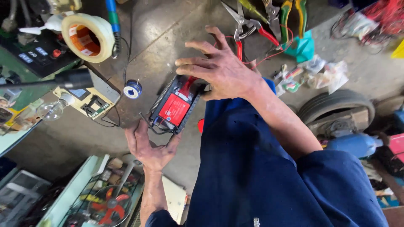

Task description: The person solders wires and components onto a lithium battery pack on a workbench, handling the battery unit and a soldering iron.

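Note:
A small black box with a red label and thin wires (176,108) lies on the grey concrete floor between my hands. My left hand (147,147) comes up from below, fingers spread, its thumb and palm against the box's near end. My right hand (221,67) reaches in from the right over my blue trouser leg. Its fingers are splayed above the floor and its thumb side rests on the box's far right corner. A red wire (269,56) loops away behind that hand.
A wide roll of tape (88,37), a small spool of wire (134,89), a clear light bulb (52,110) and a beige socket board (90,103) lie at the left. Red-handled snips (252,27) and green-handled pliers (292,17) lie beyond. A rubber wheel (336,107) is at the right and a fan (109,206) below.

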